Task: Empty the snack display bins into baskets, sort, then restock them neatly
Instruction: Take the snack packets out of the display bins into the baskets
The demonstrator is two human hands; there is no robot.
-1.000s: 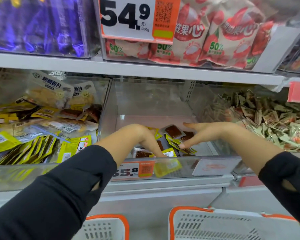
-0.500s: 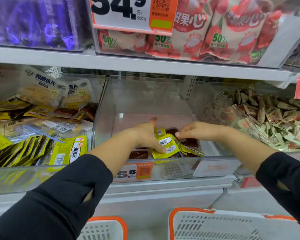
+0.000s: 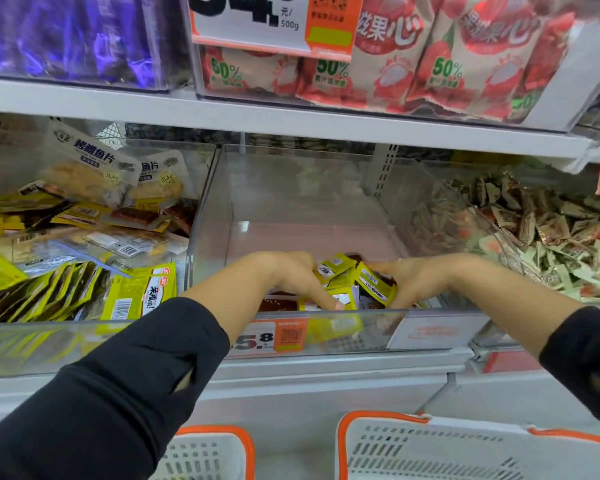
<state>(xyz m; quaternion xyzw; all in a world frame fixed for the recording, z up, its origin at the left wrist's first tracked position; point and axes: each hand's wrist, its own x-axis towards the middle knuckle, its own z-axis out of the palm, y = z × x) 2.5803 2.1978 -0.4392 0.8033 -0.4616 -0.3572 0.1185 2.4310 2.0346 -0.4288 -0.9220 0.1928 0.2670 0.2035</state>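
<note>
Both hands reach into the clear middle bin, scooping a small heap of yellow packets at its front. Left hand curls its fingers round the heap's left side; right hand cups the right side, thumb on a packet. Two white baskets, left and right, sit below the shelf.

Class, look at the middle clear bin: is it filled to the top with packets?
No: the middle bin is mostly bare, with only a few yellow packets left at its front.
</note>
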